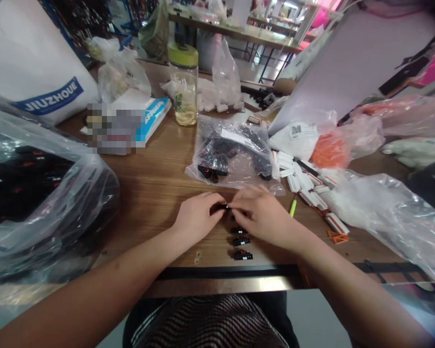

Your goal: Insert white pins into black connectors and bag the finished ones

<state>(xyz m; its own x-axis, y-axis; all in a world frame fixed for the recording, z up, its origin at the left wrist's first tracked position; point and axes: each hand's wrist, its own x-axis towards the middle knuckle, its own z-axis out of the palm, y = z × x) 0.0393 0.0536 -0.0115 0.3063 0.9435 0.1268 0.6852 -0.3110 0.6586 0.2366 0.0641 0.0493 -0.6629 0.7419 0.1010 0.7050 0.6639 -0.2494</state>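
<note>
My left hand and my right hand meet over the wooden table, near its front edge. Both pinch a small black connector held between their fingertips. Just below the hands, three more small black connectors lie in a short column on the table. A clear plastic bag with several black connectors lies right behind my hands.
A big clear bag of black parts fills the left side. White connectors, an orange-filled bag and a large clear bag lie on the right. A drink jar with a green lid stands at the back. A green pen lies by my right hand.
</note>
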